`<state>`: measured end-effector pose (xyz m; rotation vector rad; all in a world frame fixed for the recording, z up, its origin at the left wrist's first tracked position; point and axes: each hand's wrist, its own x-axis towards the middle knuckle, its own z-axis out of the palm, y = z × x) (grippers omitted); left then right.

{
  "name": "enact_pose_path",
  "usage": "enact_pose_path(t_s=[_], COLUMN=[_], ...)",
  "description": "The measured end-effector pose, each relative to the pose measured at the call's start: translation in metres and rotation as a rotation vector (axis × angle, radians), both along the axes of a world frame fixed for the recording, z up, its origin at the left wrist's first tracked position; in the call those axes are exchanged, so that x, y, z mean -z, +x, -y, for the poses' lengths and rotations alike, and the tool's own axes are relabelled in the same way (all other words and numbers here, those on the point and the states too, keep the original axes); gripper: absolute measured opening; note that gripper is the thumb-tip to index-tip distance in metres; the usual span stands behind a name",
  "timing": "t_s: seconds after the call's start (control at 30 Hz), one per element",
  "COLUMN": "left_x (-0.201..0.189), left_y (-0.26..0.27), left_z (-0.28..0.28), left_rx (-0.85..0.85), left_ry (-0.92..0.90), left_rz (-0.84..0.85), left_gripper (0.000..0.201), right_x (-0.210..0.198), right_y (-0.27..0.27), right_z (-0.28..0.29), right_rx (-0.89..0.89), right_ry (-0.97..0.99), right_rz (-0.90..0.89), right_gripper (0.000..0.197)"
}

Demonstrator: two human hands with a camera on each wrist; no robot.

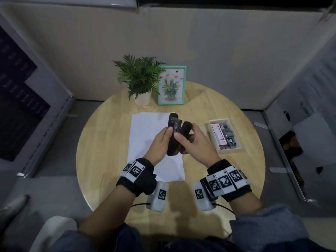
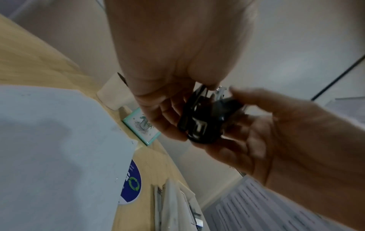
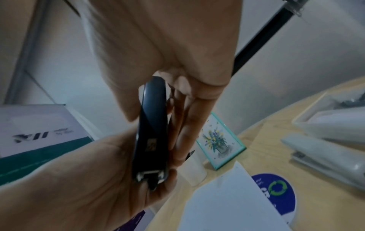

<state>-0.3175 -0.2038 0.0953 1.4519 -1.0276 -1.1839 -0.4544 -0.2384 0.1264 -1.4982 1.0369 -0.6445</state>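
A black stapler (image 1: 174, 135) is held swung open above a white sheet of paper (image 1: 145, 135) on the round wooden table (image 1: 101, 142). Its metal staple channel shows at the top. My left hand (image 1: 161, 140) grips the lower body from the left, thumb on top. The right hand (image 1: 192, 140) grips the opened cover from the right, fingers curled round it. In the left wrist view the stapler (image 2: 203, 118) sits between the left fingers (image 2: 158, 117) and the right palm (image 2: 276, 132). The right wrist view shows the stapler's cover (image 3: 154, 132) edge-on.
A white tray (image 1: 236, 150) with a staple box and several loose grey staple strips stands to the right of the paper. A potted fern (image 1: 140, 77) and a green picture frame (image 1: 171, 85) stand at the table's back. Cardboard walls enclose the table.
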Motion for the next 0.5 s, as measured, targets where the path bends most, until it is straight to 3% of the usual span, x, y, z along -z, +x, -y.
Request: enact_pose_path(t_s=[0.07, 0.17, 0.3, 0.43, 0.5], left_x=[0.001, -0.007, -0.029, -0.042, -0.044], left_y=[-0.007, -0.012, -0.003, 0.016, 0.016], left_z=[-0.002, 0.001, 0.017, 0.035, 0.038], left_rx=[-0.001, -0.045, -0.33, -0.579, -0.585], left_ry=[0.02, 0.048, 0.176, 0.197, 0.182], left_rz=[-0.016, -0.148, -0.566, -1.127, -1.194], left_gripper=[0.047, 0.048, 0.046, 0.047, 0.049], right_x=[-0.005, -0.005, -0.003, 0.011, 0.021], right_y=[-0.006, -0.009, -0.011, -0.011, -0.011], right_z=[-0.006, -0.013, -0.021, -0.029, -0.03], right_rx=[-0.013, 0.056, 0.047, -0.085, -0.051], right_ry=[-0.019, -0.198, -0.442, -0.724, -0.737], right_rz=[0.04, 0.099, 0.102, -0.129, -0.102], right_gripper=[0.024, 0.014, 0.019, 0.027, 0.026])
